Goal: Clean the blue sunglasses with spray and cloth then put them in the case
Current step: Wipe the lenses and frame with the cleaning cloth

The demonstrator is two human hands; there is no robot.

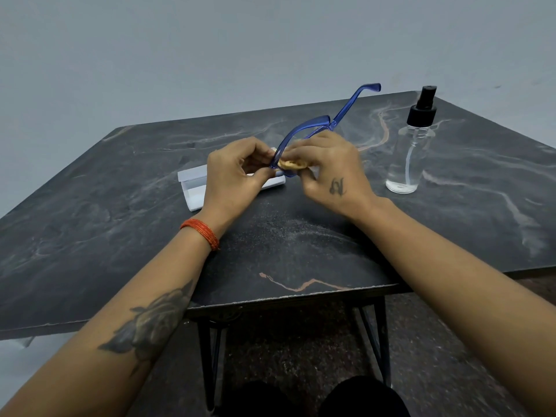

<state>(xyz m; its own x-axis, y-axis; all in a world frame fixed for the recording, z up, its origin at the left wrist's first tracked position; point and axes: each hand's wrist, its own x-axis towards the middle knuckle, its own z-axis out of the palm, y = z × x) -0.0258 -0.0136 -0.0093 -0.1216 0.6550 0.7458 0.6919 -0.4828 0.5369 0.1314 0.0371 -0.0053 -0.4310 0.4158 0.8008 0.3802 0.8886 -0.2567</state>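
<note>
The blue sunglasses are held up above the table, one temple arm pointing up and to the right. My left hand pinches the frame's near end. My right hand presses a small tan cloth against the lens. The white case lies open on the table right behind my left hand, partly hidden by it. A clear spray bottle with a black pump top stands upright to the right of my hands.
The dark marbled table has its near edge just below my forearms, and black metal legs show underneath. A plain grey wall rises behind the table. My dark-clothed knees sit at the bottom.
</note>
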